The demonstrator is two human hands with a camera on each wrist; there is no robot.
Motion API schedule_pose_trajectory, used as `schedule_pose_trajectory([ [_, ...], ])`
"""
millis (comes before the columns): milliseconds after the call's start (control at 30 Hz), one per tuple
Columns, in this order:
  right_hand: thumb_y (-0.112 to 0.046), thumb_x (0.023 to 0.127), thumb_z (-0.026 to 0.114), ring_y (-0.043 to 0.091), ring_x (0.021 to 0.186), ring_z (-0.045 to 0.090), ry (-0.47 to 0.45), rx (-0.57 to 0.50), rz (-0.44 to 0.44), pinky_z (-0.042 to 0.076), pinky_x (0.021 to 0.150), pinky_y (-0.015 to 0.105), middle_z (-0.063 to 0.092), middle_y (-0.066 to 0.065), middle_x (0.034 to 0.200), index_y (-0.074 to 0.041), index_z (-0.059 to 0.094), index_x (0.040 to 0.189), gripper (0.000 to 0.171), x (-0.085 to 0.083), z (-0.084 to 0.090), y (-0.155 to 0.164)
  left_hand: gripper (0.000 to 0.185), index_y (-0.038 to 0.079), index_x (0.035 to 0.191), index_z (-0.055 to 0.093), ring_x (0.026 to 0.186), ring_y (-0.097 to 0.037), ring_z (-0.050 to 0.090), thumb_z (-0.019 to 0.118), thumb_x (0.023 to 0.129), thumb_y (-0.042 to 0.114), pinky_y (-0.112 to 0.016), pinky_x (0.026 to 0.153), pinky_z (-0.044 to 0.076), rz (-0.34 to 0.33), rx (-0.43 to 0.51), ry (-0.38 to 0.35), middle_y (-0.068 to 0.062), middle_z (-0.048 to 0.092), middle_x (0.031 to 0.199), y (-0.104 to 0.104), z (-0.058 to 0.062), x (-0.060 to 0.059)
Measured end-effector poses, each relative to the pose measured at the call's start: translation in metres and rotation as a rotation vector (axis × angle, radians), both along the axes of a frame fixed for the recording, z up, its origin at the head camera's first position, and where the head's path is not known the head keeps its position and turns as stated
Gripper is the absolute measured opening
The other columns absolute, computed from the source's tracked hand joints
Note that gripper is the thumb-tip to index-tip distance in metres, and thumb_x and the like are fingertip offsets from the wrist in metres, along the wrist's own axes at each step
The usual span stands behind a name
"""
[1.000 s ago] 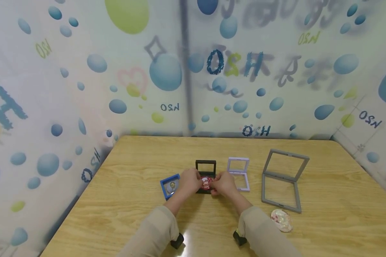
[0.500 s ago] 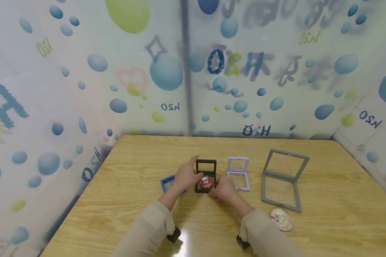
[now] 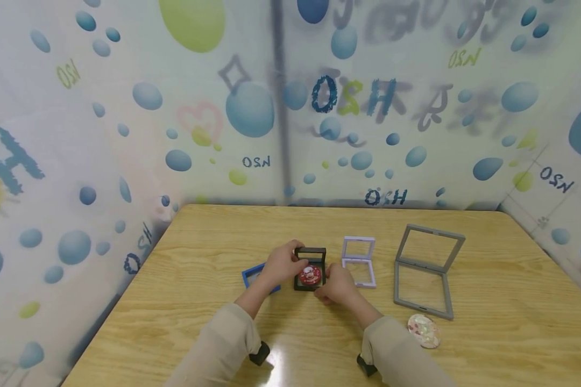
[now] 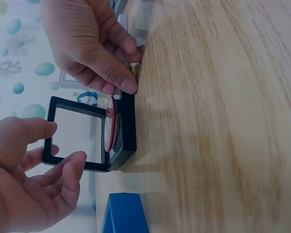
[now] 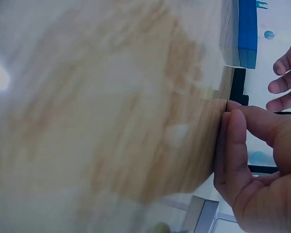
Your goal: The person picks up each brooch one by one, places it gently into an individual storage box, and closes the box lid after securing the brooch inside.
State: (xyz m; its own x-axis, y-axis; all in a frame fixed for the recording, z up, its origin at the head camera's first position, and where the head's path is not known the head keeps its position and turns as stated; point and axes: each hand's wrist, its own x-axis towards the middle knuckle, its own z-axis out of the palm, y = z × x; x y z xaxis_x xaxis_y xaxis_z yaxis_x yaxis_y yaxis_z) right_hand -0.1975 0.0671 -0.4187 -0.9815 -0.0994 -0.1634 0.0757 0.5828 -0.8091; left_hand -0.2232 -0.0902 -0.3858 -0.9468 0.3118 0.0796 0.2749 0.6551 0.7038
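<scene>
A small black frame box (image 3: pixel 318 252) lies open at the table's middle, with a red round badge (image 3: pixel 311 274) on its base. My left hand (image 3: pixel 290 258) grips the clear-windowed lid (image 4: pixel 80 141) between thumb and fingers (image 4: pixel 73 165) and tilts it over the badge (image 4: pixel 110 128). My right hand (image 3: pixel 330 280) pinches the base at its front right corner. In the left wrist view its fingertips (image 4: pixel 128 85) press the base's edge. In the right wrist view the right hand (image 5: pixel 233 126) lies along the black edge (image 5: pixel 238 85).
A blue frame box (image 3: pixel 252 275) lies shut just left, partly behind my left hand. An open lavender box (image 3: pixel 359 262) and a larger open grey box (image 3: pixel 426 271) stand to the right. A pearly disc (image 3: pixel 423 330) lies near the grey box's front. Patterned walls close three sides.
Both hands have left the badge. The left hand rose, then took hold of the black lid, which now leans forward. The right hand drew back to the base's front corner.
</scene>
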Motion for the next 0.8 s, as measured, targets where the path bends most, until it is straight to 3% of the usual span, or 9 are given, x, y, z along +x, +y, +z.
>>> schedule_pose_trajectory([
  [233, 0.004, 0.064, 0.074, 0.014, 0.046, 0.058, -0.006, -0.029, -0.004, 0.049, 0.046, 0.025, 0.055, 0.014, 0.072, 0.012, 0.048, 0.096, 0.042, 0.001, -0.001, 0.001, 0.028, 0.002, 0.103, 0.063, 0.06, -0.011, 0.049, 0.06, 0.086, 0.024, -0.023, 0.047, 0.038, -0.006, -0.023, 0.013, -0.006, 0.062, 0.081, -0.002, -0.001, 0.002],
  [333, 0.005, 0.064, 0.074, 0.014, 0.046, 0.058, 0.001, -0.042, -0.01, 0.05, 0.046, 0.025, 0.056, 0.014, 0.072, 0.012, 0.048, 0.095, 0.041, 0.002, -0.001, 0.001, 0.027, 0.0, 0.098, 0.062, 0.056, -0.011, 0.049, 0.059, 0.087, 0.026, -0.023, 0.046, 0.038, -0.024, -0.024, -0.003, -0.004, 0.06, 0.074, -0.003, -0.001, 0.005],
  [467, 0.005, 0.064, 0.074, 0.014, 0.047, 0.058, 0.008, -0.052, -0.009, 0.05, 0.046, 0.026, 0.056, 0.013, 0.071, 0.011, 0.049, 0.094, 0.04, 0.002, -0.003, 0.002, 0.026, 0.001, 0.095, 0.057, 0.044, -0.008, 0.038, 0.055, 0.089, 0.026, -0.022, 0.04, 0.033, -0.046, -0.018, -0.046, 0.001, 0.05, 0.058, -0.003, -0.001, 0.009],
  [667, 0.006, 0.064, 0.074, 0.014, 0.048, 0.058, 0.015, -0.056, -0.007, 0.05, 0.046, 0.026, 0.057, 0.014, 0.073, 0.011, 0.049, 0.095, 0.041, 0.002, -0.003, 0.001, 0.024, 0.001, 0.094, 0.055, 0.045, -0.01, 0.047, 0.046, 0.094, 0.022, -0.023, 0.041, 0.035, -0.047, -0.022, -0.053, -0.001, 0.052, 0.06, -0.002, 0.0, 0.011],
  [800, 0.005, 0.063, 0.075, 0.014, 0.047, 0.058, 0.02, -0.052, -0.007, 0.05, 0.046, 0.026, 0.057, 0.013, 0.071, 0.009, 0.049, 0.09, 0.038, 0.002, -0.003, 0.0, 0.019, 0.002, 0.092, 0.054, 0.045, -0.011, 0.049, 0.048, 0.093, 0.02, -0.023, 0.04, 0.035, -0.045, -0.03, -0.086, -0.002, 0.052, 0.058, -0.002, 0.0, 0.011],
])
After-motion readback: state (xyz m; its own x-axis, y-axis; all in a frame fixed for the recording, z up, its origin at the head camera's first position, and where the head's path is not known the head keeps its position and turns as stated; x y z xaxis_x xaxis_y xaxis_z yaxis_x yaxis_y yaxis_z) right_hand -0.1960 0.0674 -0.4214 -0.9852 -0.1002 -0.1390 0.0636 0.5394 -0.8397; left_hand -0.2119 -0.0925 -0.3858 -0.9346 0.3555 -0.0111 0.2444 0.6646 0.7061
